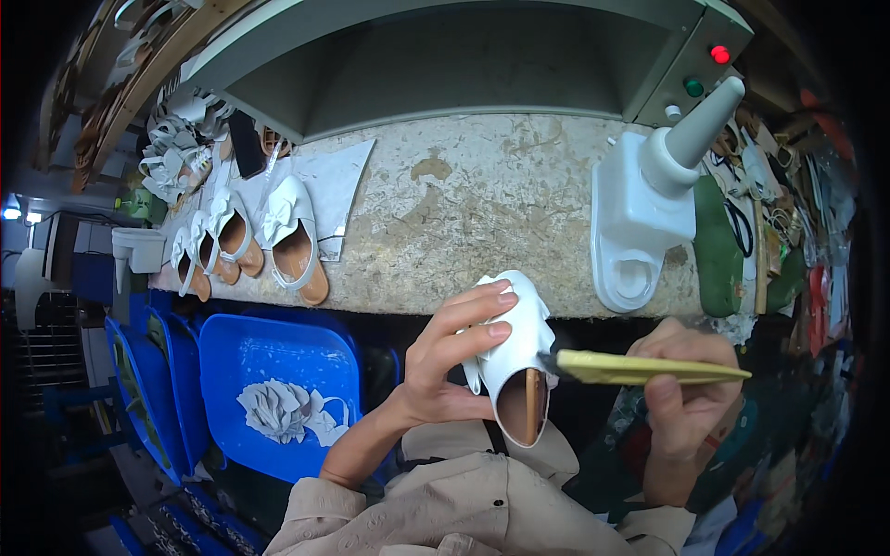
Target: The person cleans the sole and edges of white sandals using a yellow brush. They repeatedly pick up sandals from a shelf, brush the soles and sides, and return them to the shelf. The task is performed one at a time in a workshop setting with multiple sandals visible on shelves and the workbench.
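My left hand (436,361) is closed around a white sandal (521,324) with a ruffled bow, held up just off the bench's front edge. The opening and the brown insole of the sandal face toward me. My right hand (684,394) grips a brush (640,367) by its flat yellow handle. The dark bristle end of the brush meets the right side of the sandal, near the rim of its opening; whether it touches I cannot quite tell. Several similar white sandals (292,232) with brown insoles stand in a row at the left of the bench.
A worn bench (464,213) runs across, with a grey machine hood (445,69) and lit red button behind. A white dispenser (640,199) stands at right beside green mats. White uppers (181,153) pile up far left. A blue bin (222,343) holds white pieces.
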